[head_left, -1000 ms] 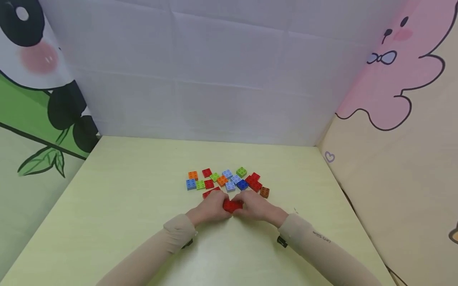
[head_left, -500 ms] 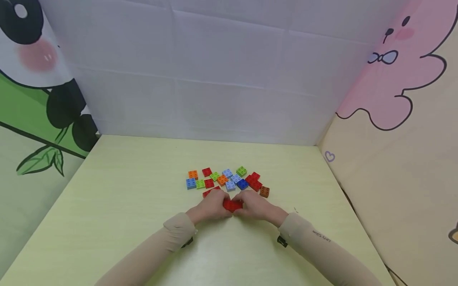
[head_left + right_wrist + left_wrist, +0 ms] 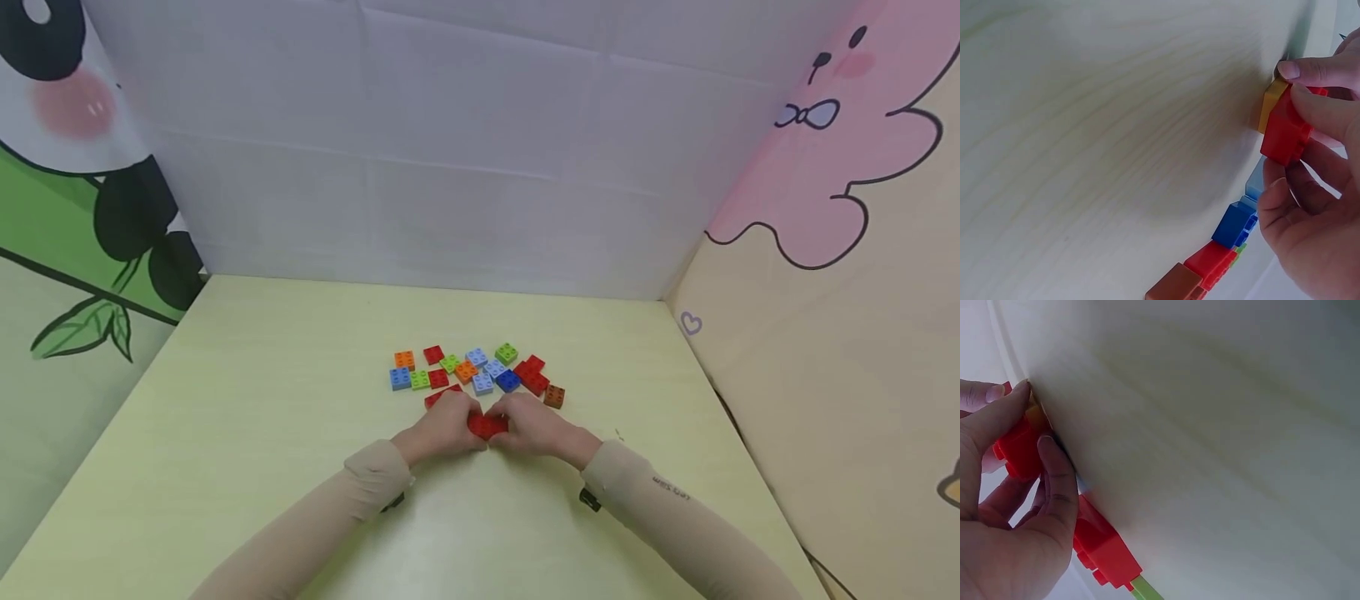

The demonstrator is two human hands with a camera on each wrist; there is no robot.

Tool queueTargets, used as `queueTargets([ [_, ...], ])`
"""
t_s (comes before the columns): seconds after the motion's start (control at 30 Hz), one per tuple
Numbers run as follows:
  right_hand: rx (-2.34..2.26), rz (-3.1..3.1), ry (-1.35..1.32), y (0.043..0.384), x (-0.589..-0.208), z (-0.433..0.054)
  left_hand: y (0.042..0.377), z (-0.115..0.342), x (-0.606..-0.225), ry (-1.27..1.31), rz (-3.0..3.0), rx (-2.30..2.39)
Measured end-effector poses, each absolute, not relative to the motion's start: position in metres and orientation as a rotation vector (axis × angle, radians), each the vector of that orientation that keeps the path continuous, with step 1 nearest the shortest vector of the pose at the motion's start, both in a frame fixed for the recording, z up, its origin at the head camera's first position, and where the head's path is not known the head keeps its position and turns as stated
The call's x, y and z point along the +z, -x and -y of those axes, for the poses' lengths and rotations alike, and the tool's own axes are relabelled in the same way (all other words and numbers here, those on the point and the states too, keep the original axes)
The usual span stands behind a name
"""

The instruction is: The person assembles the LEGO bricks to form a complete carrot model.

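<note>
Just in front of the loose bricks, my left hand [image 3: 444, 429] and right hand [image 3: 532, 427] meet around a red toy building brick [image 3: 487, 427]. Each hand pinches it from its own side between thumb and fingers. Under the red piece [image 3: 1282, 134] a yellow-orange brick [image 3: 1270, 105] shows close over the table in the right wrist view. The left wrist view has the red piece [image 3: 1022, 450] between the left hand's thumb and fingers, studs facing away from the table. Fingers cover much of the small assembly. Behind the left hand lies a long red brick [image 3: 442, 396], partly hidden.
Several loose bricks lie beyond the hands, among them an orange [image 3: 404, 359], a light blue [image 3: 482, 383], a dark blue [image 3: 507, 381] and a green one [image 3: 506, 353]. Red bricks [image 3: 532, 377] and a brown one [image 3: 554, 396] lie to the right on the pale table [image 3: 247, 400].
Both hands keep their grip on the red brick with hardly any movement. The whole head view has shifted slightly upward; the loose bricks stay in place.
</note>
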State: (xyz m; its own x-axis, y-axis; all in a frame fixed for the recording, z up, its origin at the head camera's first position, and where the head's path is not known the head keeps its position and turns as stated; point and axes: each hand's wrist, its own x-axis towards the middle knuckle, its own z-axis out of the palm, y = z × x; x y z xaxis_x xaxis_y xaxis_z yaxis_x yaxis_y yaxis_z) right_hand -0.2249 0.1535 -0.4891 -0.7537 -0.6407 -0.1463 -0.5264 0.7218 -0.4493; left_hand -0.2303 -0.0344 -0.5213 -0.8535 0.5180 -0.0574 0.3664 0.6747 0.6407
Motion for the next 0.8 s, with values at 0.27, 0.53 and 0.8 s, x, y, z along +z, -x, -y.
queueTargets([
  [0.27,-0.544,-2.664,0.902,0.2230,-0.4908,-0.1540,0.2306,0.0369,-0.5178,-0.742,-2.611,0.934],
  [0.53,-0.546,-2.681,0.943,0.2233,-0.4946,-0.1544,0.2259,0.0361,-0.5148,-0.704,-2.582,0.995],
  [0.8,-0.589,-2.683,0.934,0.2218,-0.4948,-0.1536,0.2274,0.0368,-0.5144,-0.733,-2.589,0.940],
])
